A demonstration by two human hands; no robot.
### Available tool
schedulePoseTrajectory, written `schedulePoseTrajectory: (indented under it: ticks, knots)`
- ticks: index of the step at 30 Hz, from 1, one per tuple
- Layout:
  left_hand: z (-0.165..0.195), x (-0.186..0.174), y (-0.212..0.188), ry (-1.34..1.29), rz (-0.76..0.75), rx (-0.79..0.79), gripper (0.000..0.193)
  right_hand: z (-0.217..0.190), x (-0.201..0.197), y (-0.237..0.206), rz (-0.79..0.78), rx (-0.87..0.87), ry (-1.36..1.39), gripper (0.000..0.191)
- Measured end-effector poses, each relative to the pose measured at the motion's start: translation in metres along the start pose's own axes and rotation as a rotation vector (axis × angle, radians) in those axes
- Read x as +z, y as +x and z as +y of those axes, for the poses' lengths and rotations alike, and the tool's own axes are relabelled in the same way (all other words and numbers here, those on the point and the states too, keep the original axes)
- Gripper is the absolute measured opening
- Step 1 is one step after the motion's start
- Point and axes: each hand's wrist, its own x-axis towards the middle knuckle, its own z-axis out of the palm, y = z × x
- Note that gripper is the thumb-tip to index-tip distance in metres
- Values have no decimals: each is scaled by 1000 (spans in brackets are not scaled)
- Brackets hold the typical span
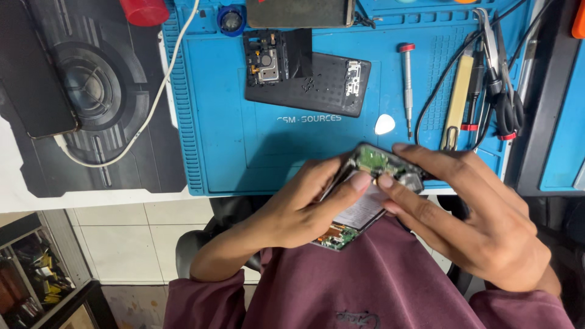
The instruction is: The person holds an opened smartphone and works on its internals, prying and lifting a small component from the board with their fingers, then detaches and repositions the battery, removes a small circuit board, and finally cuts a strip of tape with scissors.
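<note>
Both my hands hold an opened phone (369,186) with its back off, close to my chest at the front edge of the blue work mat (225,140). My left hand (298,207) grips its left side, with the thumb pressed on the white label over the battery. My right hand (463,207) wraps the top right end, its thumb next to the green circuit board (373,159). A second green board end (336,236) shows below my left hand.
On the mat lie a black phone back cover with loose parts (317,76), a white pick (384,124), a small screwdriver (407,85), tweezers and pliers (499,73). A dark phone (27,67) and white cable (155,103) rest on the left mat.
</note>
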Motion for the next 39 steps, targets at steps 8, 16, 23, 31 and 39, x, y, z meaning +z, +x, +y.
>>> schedulePoseTrajectory:
  ticks: [8,16,23,31,39]
  knots:
    - [7,9,4,-77,33,189,38,8,-12,-3,-37,67,56,24]
    - [6,19,1,-98,24,211,36,9,-31,19,-162,26,23,25]
    - [9,25,-1,-248,0,247,38,0,-39,25,-216,2,-54,29]
    - [5,30,6,-375,-9,205,37,-1,-40,18,-280,24,-86,37]
    - [5,31,9,-402,6,183,39,6,-39,11,-319,12,-125,39]
